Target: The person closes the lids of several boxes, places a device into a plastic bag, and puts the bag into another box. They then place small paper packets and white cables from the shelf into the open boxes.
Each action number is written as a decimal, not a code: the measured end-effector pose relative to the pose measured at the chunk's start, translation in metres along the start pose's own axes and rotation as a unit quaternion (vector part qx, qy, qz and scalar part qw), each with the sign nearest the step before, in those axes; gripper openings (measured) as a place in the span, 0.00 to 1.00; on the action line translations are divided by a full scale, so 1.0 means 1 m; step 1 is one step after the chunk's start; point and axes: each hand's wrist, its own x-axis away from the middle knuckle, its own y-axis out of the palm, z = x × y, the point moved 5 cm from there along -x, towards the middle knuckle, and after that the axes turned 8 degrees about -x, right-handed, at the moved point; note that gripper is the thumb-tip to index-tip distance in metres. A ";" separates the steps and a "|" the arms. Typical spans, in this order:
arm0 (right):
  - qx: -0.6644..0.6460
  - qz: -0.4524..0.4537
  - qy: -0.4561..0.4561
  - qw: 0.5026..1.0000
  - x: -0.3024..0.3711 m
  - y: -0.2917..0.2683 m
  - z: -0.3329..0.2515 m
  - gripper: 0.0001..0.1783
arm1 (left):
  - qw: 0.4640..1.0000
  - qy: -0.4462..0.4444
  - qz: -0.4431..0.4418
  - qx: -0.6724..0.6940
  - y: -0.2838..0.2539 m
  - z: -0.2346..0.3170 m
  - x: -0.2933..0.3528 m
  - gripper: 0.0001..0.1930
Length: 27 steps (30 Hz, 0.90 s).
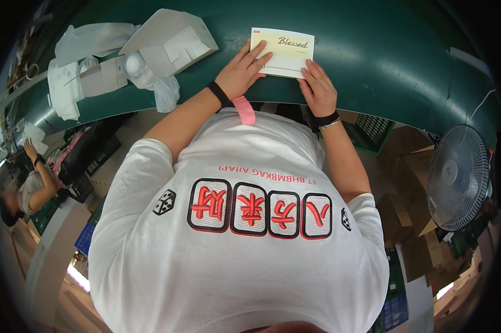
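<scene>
A thin, flat white and pale-yellow box or booklet (pixel 292 58) with dark script lettering is at the near side of the green work table, between my two hands. My left hand (pixel 243 71) grips its left side, fingers spread across the printed face. At the lower right edge, the fingers of my right hand (pixel 319 91) hold it. Its underside is hidden, so whether it touches the tabletop is unclear. Near my left wrist, a pink strip (pixel 245 111) hangs over my white shirt.
On the green table (pixel 372 50), an open white carton (pixel 175 47) lies to the left with white packing pieces and plastic bags (pixel 164 89). A fan (pixel 456 176) stands right, near cardboard boxes (pixel 414 166) and a green crate (pixel 372 130). Another person (pixel 36 186) works at far left.
</scene>
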 end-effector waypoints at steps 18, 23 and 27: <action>-0.016 0.022 0.026 0.999 0.003 0.005 0.001 0.18 | 0.986 -0.088 0.108 0.094 0.009 0.007 -0.002 0.32; -0.023 0.043 0.038 0.998 0.005 0.007 0.002 0.17 | 0.978 -0.094 0.144 0.118 0.006 0.007 -0.004 0.32; -0.027 0.055 0.042 0.997 0.006 0.008 0.004 0.17 | 0.973 -0.116 0.158 0.119 0.000 0.008 -0.006 0.32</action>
